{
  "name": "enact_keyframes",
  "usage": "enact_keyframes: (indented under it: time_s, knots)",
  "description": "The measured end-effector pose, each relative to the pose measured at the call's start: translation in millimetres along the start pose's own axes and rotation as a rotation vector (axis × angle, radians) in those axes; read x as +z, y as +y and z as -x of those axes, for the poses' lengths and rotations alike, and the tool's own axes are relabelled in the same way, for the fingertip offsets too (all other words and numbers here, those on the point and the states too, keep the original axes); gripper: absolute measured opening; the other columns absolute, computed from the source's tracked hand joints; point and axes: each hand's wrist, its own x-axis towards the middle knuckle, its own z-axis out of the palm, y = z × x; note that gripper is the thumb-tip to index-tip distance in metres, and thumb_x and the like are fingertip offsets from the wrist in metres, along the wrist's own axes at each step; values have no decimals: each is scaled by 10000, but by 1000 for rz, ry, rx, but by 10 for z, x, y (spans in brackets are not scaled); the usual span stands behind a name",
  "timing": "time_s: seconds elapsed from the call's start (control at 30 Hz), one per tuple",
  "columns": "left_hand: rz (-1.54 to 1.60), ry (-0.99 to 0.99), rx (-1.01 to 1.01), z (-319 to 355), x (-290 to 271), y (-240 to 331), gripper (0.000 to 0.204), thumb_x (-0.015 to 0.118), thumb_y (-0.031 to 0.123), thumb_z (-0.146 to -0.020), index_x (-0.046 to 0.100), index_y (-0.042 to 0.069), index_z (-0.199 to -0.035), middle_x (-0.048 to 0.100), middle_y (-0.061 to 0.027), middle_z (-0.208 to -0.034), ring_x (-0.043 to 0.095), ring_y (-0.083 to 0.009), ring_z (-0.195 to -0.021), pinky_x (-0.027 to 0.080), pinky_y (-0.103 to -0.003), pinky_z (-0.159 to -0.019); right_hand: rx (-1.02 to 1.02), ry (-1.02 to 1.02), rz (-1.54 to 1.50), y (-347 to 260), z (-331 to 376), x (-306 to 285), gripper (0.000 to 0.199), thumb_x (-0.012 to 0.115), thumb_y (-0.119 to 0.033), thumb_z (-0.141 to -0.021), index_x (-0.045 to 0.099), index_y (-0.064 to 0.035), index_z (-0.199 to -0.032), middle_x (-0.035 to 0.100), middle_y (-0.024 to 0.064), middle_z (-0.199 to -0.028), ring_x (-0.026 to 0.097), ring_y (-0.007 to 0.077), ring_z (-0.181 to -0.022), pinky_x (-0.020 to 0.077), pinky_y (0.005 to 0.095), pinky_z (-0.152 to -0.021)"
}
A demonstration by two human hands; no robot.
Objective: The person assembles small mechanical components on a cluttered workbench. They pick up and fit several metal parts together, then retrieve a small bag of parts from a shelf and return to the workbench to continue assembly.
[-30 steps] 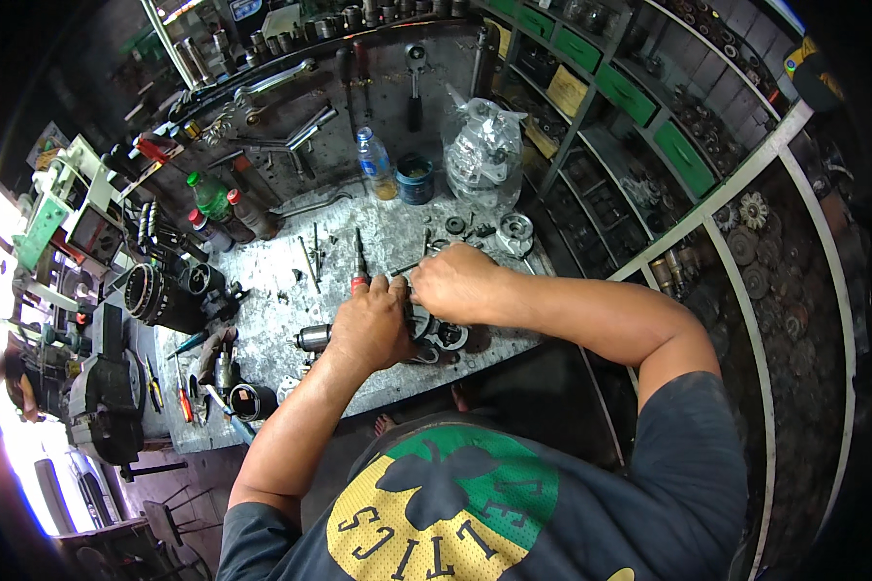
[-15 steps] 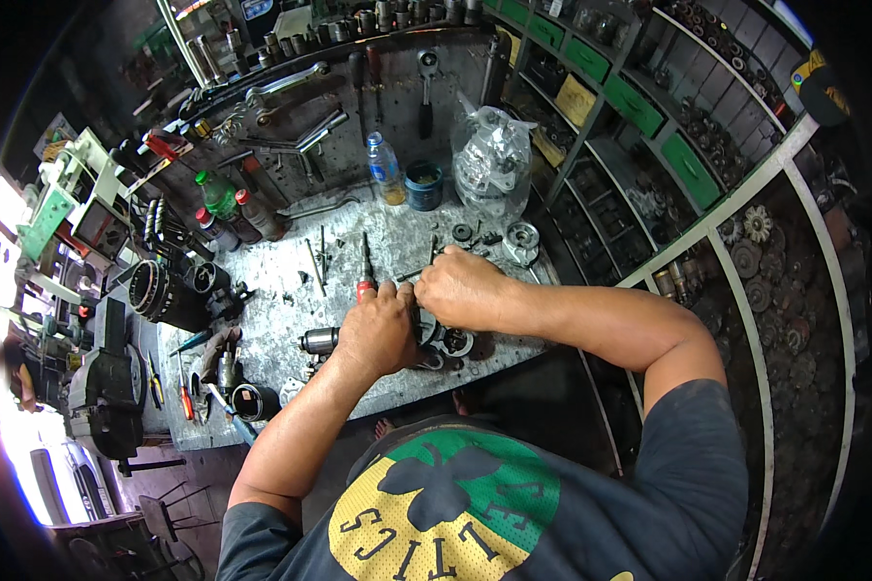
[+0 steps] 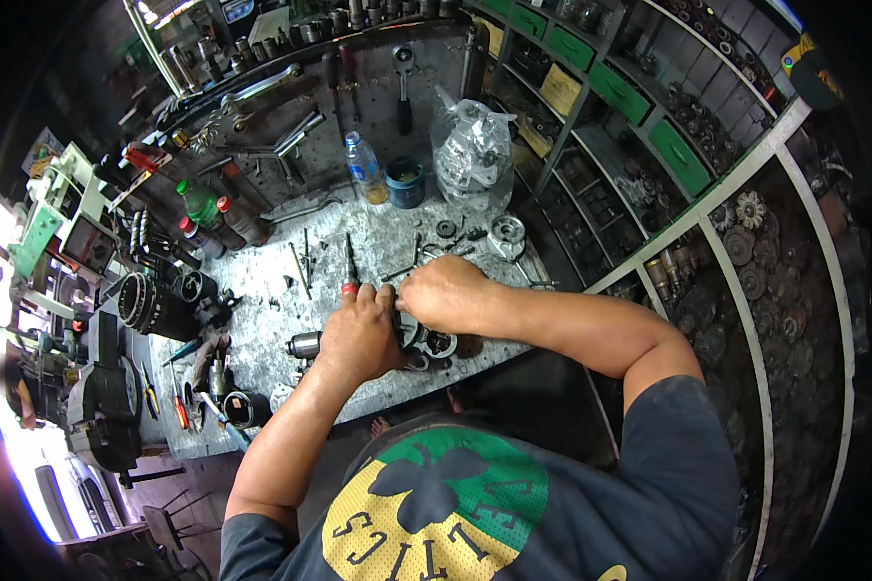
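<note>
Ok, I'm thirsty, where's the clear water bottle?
In the head view, the clear water bottle stands at the bench's back edge, just left of the blue tub, beyond both hands.

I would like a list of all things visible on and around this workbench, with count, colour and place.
metal part: one, grey and black, bench front edge, under both hands
screwdriver: one, red handle, at the left hand
cylinder part: one, silver, left of the left hand
water bottle: one, clear, bench back
tub: one, blue, beside the water bottle
plastic bag of parts: one, clear, bench back right
green bottle: one, bench back left
workbench: one, grey, worn
shelves: green-fronted, right
left hand: on the metal part
right hand: on the metal part
</note>
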Motion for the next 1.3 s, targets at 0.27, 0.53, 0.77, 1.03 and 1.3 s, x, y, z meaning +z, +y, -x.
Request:
enact_keyframes:
  time_s: [0.27,0.53,0.77,1.03,1.3]
  knots:
    - [-55,17,15,17,-11,21,1097,1026,561,-678,535,-43,-1451,648,-223,-1282,683,-435,-1243,614,-481,-1027,62,-99,-223,116,-42,15,426,663,-382,-1070,844,-34,-902,819,200,-888,811,363,-891,617,528,-862]
    - [61,-42,-86,11,-125,91,1199,1038,555,-653,522,-7,-1578,604,-270,-1456,660,-471,-1288,585,-510,-1082,718,-219,-535,995,781,677,625,865,-388,-967,680,-45,-1456,755,285,-1333,715,442,-1295,566,497,-1119]
    - [22,37,-60,21,-146,140,1087,1041,491,-661,553,-1,-1498,630,-239,-1323,668,-461,-1241,599,-516,-1029,761,187,-503,552,1105,1996,327,821,-161,-959,732,-24,-1243,631,265,-1225,676,498,-1153,573,562,-1001]
    - [43,-33,-111,-15,-123,162,1172,1048,522,-647,525,28,-1571,574,-315,-1560,647,-475,-1346,557,-508,-1140,718,466,-391,966,745,1875,232,710,-51,-948,745,-49,-1178,693,195,-1217,684,466,-1133,579,536,-966]
    - [110,12,-99,25,-80,115,1157,1062,513,-635,553,23,-1551,581,-265,-1533,611,-483,-1364,546,-538,-1137,789,89,-37,1284,1769,1620,263,627,-22,-968,712,-86,-1209,741,172,-1246,674,390,-1247,522,565,-1051]
